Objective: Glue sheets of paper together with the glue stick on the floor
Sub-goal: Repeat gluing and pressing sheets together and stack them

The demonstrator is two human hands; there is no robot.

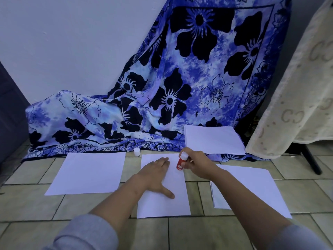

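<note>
A white sheet of paper (pixel 162 204) lies on the tiled floor in front of me. My left hand (pixel 155 175) presses flat on it with fingers spread. My right hand (pixel 198 164) grips a red glue stick (pixel 180 164) with a white end, held tilted over the sheet's upper right edge. The glue stick's white cap (pixel 137 151) stands on the floor beyond the sheet. Another sheet (pixel 86 173) lies to the left, and a small pile of sheets (pixel 252 188) lies to the right under my right forearm.
A stack of white paper (pixel 213 140) rests at the back right on a blue flowered cloth (pixel 180 87) draped down the wall. A cream blanket (pixel 297 96) hangs at the right over a dark stand leg (pixel 311 163). Dark furniture (pixel 10 109) stands at the left.
</note>
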